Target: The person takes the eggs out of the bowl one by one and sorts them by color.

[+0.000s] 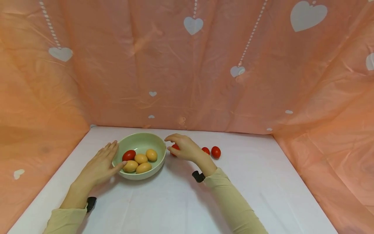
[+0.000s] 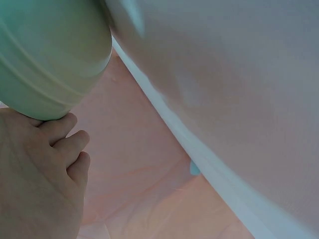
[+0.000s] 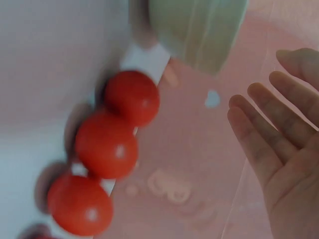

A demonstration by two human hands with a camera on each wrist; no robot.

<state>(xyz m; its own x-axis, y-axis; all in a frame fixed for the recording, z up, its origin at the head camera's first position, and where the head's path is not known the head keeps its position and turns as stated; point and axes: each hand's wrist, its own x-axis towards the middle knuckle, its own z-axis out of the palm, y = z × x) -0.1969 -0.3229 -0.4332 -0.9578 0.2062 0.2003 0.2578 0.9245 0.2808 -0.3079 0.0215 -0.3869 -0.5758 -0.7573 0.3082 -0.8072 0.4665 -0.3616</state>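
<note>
A pale green bowl [image 1: 143, 139] stands on the left part of the table. It holds several yellow egg-shaped pieces [image 1: 143, 168] and one red egg-shaped piece [image 1: 129, 155]. My left hand [image 1: 100, 162] rests against the bowl's left side, fingers extended along the outer wall and thumb across the rim. To the right of the bowl, my right hand [image 1: 184, 148] hovers over a red egg-shaped piece [image 1: 174, 150], partly covered from above. In the right wrist view its fingers [image 3: 269, 134] are spread and hold nothing, apart from the row of red pieces [image 3: 107, 144].
Two more red egg-shaped pieces [image 1: 216, 152] lie right of my right hand, one partly behind the wrist. A white cloth covers the table [image 1: 251, 188]. Orange-pink sheeting [image 1: 181, 81] with white hearts rises behind the table and at both sides.
</note>
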